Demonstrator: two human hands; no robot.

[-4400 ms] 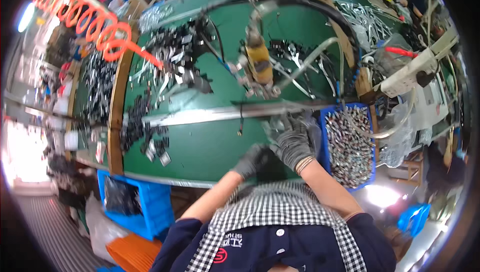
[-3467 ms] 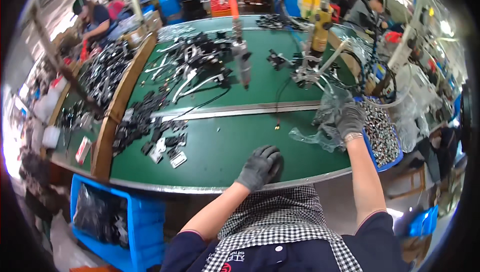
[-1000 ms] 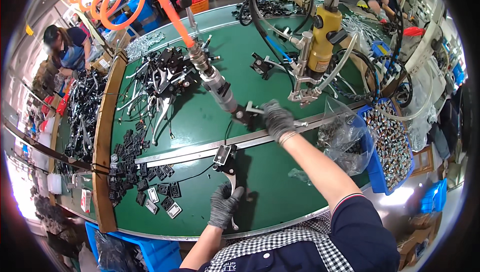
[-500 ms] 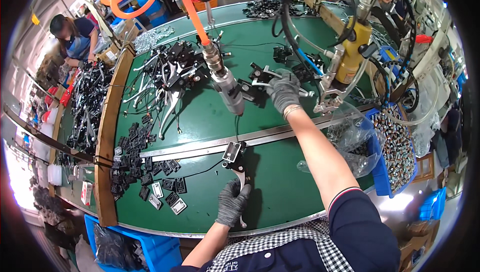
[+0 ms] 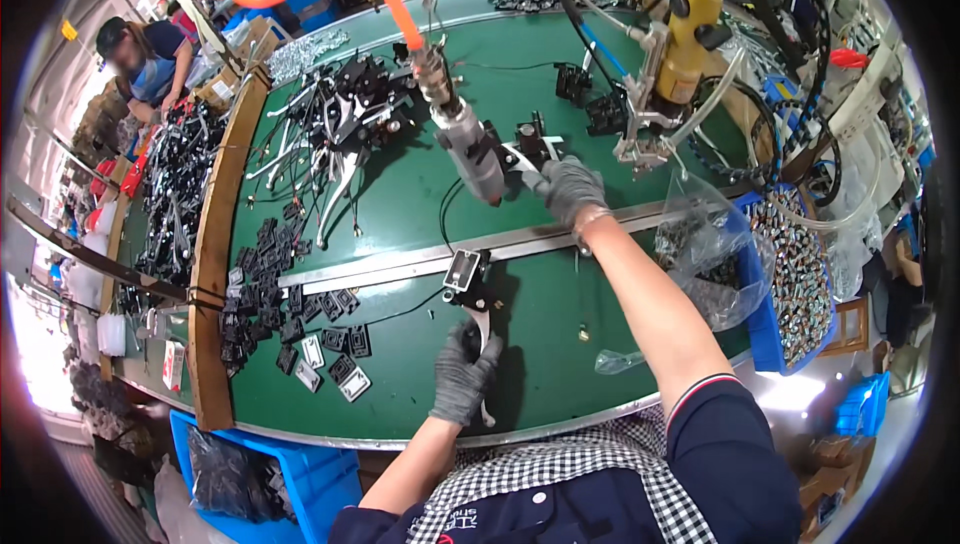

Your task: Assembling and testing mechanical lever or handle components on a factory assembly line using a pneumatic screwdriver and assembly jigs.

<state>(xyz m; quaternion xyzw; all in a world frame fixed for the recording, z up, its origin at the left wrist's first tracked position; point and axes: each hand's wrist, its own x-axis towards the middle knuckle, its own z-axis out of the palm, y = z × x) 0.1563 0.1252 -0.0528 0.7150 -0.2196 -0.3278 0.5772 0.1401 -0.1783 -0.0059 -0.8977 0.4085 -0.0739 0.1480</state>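
Note:
My left hand (image 5: pixel 466 372), in a grey knit glove, is closed around the silver lever of a brake lever assembly (image 5: pixel 463 272). Its black rectangular reservoir stands uncovered, toward the far side. My right hand (image 5: pixel 572 191), gloved alike, has its fingers closed on the silver lever of a second brake lever assembly (image 5: pixel 528 147), farther off. This one sits just right of a hanging grey power screwdriver (image 5: pixel 470 149), which partly covers it. A thin black cable runs from the second assembly's area toward the first.
Black square covers (image 5: pixel 270 289) lie scattered at the left, near a heap of lever assemblies (image 5: pixel 350 129). A yellow pneumatic cylinder fixture (image 5: pixel 690 39) stands at the right, above a clear plastic bag (image 5: pixel 710 254). A blue bin (image 5: pixel 768 329) holds small metal parts. Another person works at far left.
My right hand has drawn the second brake lever assembly leftward, closer to the screwdriver, and its lever has turned. My left hand keeps its grip on the first. The whole view has shifted slightly.

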